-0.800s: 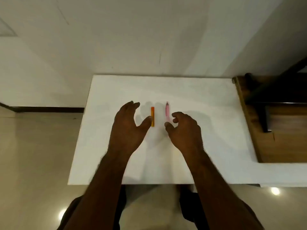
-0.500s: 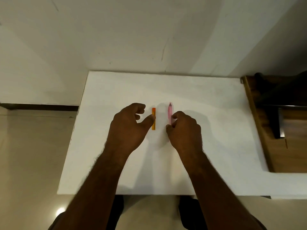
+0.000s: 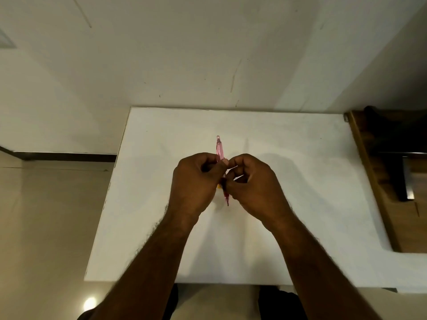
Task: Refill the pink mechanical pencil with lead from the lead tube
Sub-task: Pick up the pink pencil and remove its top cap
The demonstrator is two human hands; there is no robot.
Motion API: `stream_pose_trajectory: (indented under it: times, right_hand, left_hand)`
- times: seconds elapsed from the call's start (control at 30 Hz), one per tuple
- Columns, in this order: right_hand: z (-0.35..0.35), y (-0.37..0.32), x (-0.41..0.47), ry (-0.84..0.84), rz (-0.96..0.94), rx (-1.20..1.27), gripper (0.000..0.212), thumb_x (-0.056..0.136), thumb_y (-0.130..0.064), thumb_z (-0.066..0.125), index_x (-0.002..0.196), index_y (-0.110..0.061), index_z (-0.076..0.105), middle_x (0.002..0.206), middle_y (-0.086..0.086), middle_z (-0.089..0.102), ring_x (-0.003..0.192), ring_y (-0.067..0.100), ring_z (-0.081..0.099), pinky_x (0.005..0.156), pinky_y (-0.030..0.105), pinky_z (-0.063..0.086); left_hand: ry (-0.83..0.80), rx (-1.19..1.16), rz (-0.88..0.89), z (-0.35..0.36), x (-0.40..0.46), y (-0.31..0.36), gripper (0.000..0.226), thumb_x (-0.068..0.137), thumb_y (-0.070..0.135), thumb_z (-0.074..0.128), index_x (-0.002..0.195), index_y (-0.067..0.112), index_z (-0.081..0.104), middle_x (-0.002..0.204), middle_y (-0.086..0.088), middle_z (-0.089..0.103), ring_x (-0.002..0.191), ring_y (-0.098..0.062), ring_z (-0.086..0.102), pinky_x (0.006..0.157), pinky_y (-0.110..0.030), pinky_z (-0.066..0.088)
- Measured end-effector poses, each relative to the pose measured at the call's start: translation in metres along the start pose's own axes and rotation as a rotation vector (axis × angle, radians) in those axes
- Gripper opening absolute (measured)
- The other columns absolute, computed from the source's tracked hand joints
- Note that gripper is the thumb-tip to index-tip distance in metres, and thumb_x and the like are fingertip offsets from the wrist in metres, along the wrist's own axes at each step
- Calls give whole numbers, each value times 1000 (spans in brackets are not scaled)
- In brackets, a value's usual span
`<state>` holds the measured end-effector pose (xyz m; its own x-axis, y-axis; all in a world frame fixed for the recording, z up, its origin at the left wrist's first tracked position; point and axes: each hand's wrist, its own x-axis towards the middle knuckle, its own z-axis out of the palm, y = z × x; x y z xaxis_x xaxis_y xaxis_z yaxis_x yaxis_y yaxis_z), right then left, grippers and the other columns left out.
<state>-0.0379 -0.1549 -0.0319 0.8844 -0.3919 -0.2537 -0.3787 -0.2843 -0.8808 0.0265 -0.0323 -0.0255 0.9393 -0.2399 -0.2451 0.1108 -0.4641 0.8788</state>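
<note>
I see both hands raised together over the middle of the white table (image 3: 300,158), knuckles toward the camera. The left hand (image 3: 196,181) has its fingers curled in, and its thumb and forefinger meet against the barrel of the pink mechanical pencil (image 3: 220,148), pinching it. The right hand (image 3: 251,183) is curled the same way just beside it, fingertips touching the pencil from the other side lower down the barrel, so I read it as gripping the pencil too.

The pencil runs nearly straight away from me between the two hands. Its far end sticks out beyond the left hand's fingertips, and its near, darker tip pokes out below the right hand's thumb, toward the wrists. I cannot tell whether the pencil is lifted clear of the table or resting on it.

A small sliver of orange-yellow shows at the inner edge of the left palm, just beside the pencil's near part; I take it for the lead tube (image 3: 218,186), but most of it is hidden, and I cannot say whether the left hand holds it or it lies on the table beneath.

To the right of the right hand, well apart, a brown wooden surface (image 3: 411,215) adjoins the table.
</note>
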Motion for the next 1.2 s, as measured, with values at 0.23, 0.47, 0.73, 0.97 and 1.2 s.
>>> stream_pose_trajectory:
  times: [0.23, 0.47, 0.73, 0.97, 1.2]
  right_hand:
    - [-17, -4, 9, 87, 44, 201, 16, 91, -17, 69, 101, -28, 72, 93, -8, 75, 80, 9, 69, 73, 25, 54]
    - [-22, -5, 20, 187, 121, 338, 12, 92, -29, 71, 91, -20, 79, 86, 0, 78, 73, 13, 67, 77, 33, 59]
    - [-19, -5, 36, 191, 82, 336, 13, 93, -25, 70, 83, -27, 77, 79, -7, 77, 72, 7, 69, 73, 26, 57]
    - [-23, -9, 37, 203, 80, 443, 18, 93, -20, 69, 79, -26, 77, 78, -8, 76, 74, 8, 67, 70, 25, 54]
    - [-24, -9, 32, 168, 87, 500, 17, 94, -20, 67, 81, -24, 77, 84, -1, 75, 86, 20, 68, 82, 37, 58]
  left_hand:
    - [-84, -31, 16, 1, -2, 1, 12, 91, 28, 72, 87, 21, 81, 73, 7, 77, 65, -2, 69, 67, -21, 51]
    - [-155, 16, 20, 12, -11, 1, 11, 91, 28, 71, 85, 25, 81, 71, 13, 74, 62, 3, 66, 69, -18, 50]
    - [-177, -26, 7, 11, 1, 2, 14, 91, 27, 72, 79, 27, 79, 70, 11, 75, 64, -5, 70, 65, -15, 57]
    - [-196, -75, 23, 12, 5, 11, 13, 92, 25, 72, 85, 19, 81, 74, 5, 78, 65, -11, 72, 72, -32, 64]
    - [-207, -59, 36, 10, 2, 9, 13, 91, 27, 72, 85, 20, 81, 73, 6, 77, 62, -8, 71, 72, -31, 64]
